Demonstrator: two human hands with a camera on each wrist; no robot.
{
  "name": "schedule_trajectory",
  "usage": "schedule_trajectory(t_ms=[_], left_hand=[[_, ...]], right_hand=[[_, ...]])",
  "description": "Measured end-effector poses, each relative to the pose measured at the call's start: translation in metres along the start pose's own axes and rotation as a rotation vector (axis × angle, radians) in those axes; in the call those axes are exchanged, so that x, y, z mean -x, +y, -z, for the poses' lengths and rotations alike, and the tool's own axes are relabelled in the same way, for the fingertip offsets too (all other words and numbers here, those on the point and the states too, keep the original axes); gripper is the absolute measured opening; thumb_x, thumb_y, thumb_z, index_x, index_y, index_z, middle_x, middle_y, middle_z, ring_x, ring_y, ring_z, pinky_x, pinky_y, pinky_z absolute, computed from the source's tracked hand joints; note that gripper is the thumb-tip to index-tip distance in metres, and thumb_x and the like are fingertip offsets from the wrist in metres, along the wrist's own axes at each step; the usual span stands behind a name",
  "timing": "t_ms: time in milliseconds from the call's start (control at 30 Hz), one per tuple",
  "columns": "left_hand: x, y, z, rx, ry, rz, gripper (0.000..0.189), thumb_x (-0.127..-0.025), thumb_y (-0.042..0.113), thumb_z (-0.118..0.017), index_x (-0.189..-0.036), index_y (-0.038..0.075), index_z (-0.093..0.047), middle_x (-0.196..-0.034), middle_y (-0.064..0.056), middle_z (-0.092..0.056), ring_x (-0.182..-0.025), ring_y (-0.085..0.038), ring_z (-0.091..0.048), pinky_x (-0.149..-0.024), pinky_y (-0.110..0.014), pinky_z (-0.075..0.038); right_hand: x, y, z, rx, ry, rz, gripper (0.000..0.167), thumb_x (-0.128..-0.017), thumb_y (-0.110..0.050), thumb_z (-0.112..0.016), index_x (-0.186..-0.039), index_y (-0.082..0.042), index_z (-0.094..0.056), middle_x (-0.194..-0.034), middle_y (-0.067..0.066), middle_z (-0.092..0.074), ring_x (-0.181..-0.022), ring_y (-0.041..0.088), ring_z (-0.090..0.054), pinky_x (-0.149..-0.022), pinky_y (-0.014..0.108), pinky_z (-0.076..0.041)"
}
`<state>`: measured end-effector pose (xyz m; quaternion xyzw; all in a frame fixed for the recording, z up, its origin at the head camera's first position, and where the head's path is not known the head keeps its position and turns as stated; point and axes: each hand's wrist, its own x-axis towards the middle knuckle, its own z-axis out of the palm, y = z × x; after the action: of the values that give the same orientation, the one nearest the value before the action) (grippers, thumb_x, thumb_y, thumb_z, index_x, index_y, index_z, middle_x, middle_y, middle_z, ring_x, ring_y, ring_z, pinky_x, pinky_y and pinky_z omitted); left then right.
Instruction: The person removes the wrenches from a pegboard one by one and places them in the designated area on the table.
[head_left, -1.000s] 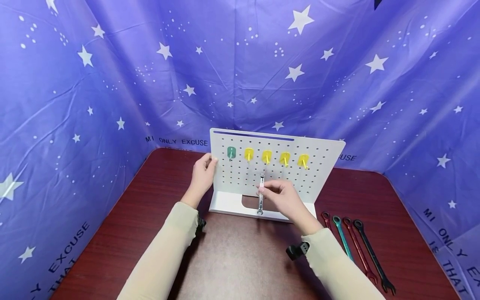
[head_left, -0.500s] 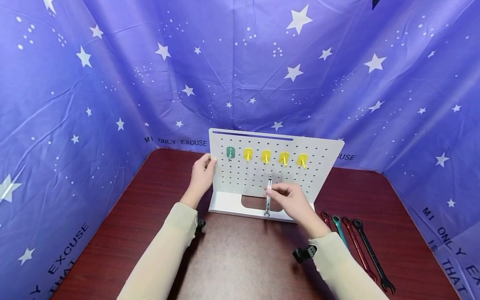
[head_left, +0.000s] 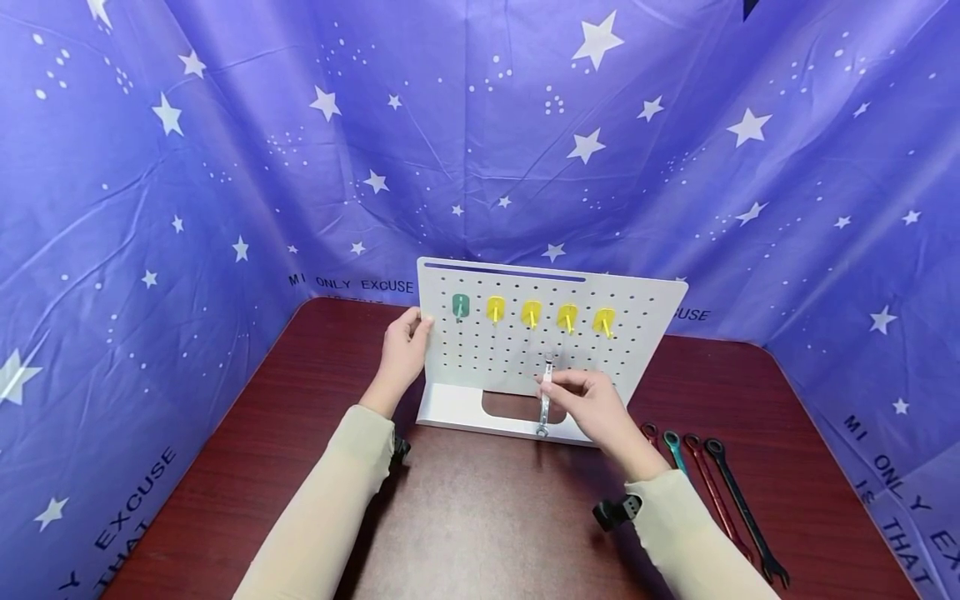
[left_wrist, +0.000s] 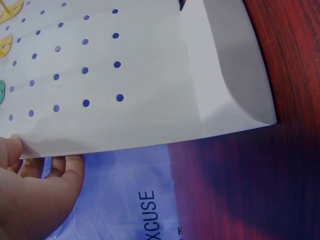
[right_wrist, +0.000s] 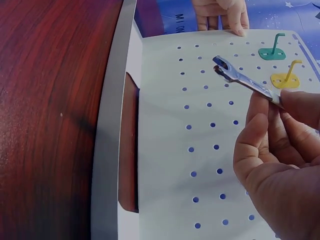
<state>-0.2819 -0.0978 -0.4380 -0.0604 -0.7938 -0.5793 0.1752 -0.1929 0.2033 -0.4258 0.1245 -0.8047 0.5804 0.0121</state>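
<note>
A white pegboard (head_left: 450,350) stands upright on its base, bearing one green hook (head_left: 461,306) and several yellow hooks (head_left: 532,314) in a row. My left hand (head_left: 403,348) grips the board's left edge, with the thumb in front and the fingers behind it in the left wrist view. Between thumb and fingers, my right hand (head_left: 592,404) pinches a silver wrench (head_left: 546,398) around its middle. The wrench hangs nearly upright in front of the board, below the yellow hooks. Its open-ended jaw points down towards the board's base, and its other end is up.
To the right of the board, several wrenches lie side by side on the dark red table (head_left: 480,517): a black wrench (head_left: 742,504), red ones (head_left: 712,483) and a teal wrench (head_left: 675,450). A blue star-patterned curtain (head_left: 480,125) encloses the table behind and at the sides.
My right hand has moved to the right and slightly down along the board, carrying the silver wrench. My left hand keeps its grip on the board's edge.
</note>
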Motion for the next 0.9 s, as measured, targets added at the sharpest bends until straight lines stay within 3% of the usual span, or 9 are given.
schedule_trajectory(t_ms=[167,400,600,900], left_hand=[[0.000,-0.001,0.000,0.001,0.005,-0.008,0.015,-0.106,0.012,-0.057,-0.105,0.001,-0.068,-0.087,-0.014,-0.072,-0.069,-0.022,-0.055,-0.057,-0.030,-0.041],[0.001,-0.001,0.000,0.007,-0.001,-0.016,0.016,-0.106,0.012,-0.057,-0.106,0.001,-0.068,-0.089,-0.015,-0.072,-0.070,-0.023,-0.056,-0.057,-0.030,-0.042],[0.002,-0.001,0.001,0.010,-0.005,-0.013,0.015,-0.106,0.011,-0.057,-0.107,0.001,-0.068,-0.091,-0.015,-0.072,-0.072,-0.024,-0.057,-0.058,-0.030,-0.042],[-0.001,-0.002,-0.001,0.014,-0.003,-0.022,0.015,-0.106,0.012,-0.057,-0.105,0.001,-0.068,-0.089,-0.015,-0.072,-0.071,-0.024,-0.057,-0.058,-0.030,-0.042]], right_hand=[[0.002,0.001,0.002,-0.032,-0.011,-0.003,0.019,-0.098,-0.015,-0.072,-0.103,0.003,-0.076,-0.091,0.020,-0.073,-0.073,0.019,-0.067,-0.067,0.030,-0.054],[0.004,0.004,0.006,-0.034,-0.013,-0.011,0.020,-0.098,-0.015,-0.071,-0.104,0.004,-0.075,-0.085,0.015,-0.072,-0.071,0.020,-0.067,-0.069,0.031,-0.054],[0.006,0.006,0.010,-0.026,-0.009,-0.026,0.022,-0.099,-0.015,-0.071,-0.107,0.005,-0.075,-0.093,0.020,-0.073,-0.079,0.027,-0.069,-0.074,0.034,-0.056],[0.007,0.012,0.019,0.023,0.031,-0.052,0.022,-0.099,-0.010,-0.069,-0.112,0.007,-0.073,-0.096,0.018,-0.073,-0.086,0.016,-0.066,-0.076,0.030,-0.056]])
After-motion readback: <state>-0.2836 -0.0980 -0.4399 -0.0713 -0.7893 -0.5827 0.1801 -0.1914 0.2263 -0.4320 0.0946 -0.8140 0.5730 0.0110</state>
